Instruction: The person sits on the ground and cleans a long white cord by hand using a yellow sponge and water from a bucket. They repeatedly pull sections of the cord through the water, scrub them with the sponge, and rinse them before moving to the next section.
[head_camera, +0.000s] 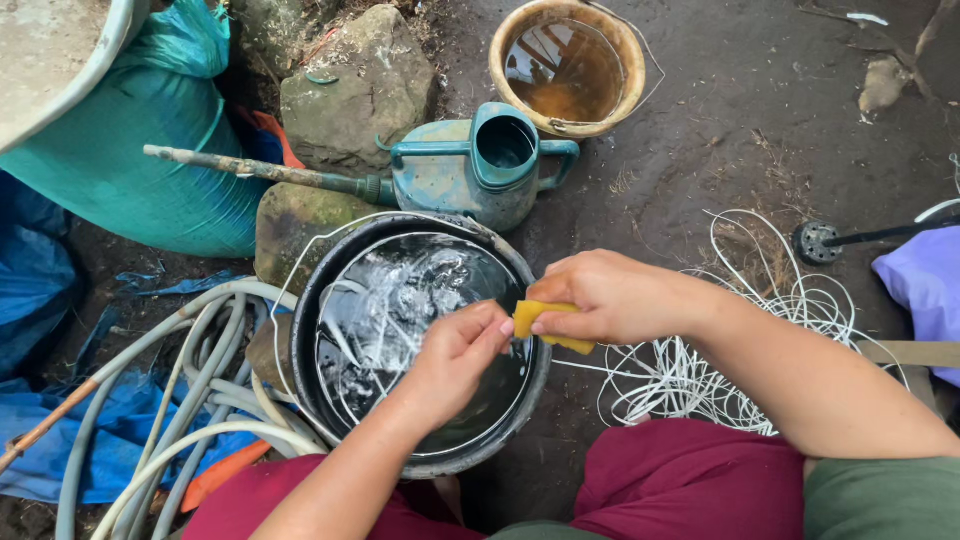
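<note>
My right hand (612, 298) grips a yellow sponge (548, 326) over the right rim of a black bucket (312, 300) filled with water. My left hand (455, 360) hovers over the water with its fingertips touching the sponge's left end. Thin white cord lies coiled inside the bucket, under the water. A strand of that cord runs from under the sponge to a loose pile of white cord (700, 370) on the ground at the right.
A teal watering can (480, 165) stands behind the bucket, with a tan bucket of brown water (566, 66) beyond it. Pale hoses (190, 390) coil at the left over blue tarp. A teal sack (130, 150) and stones sit at the back left.
</note>
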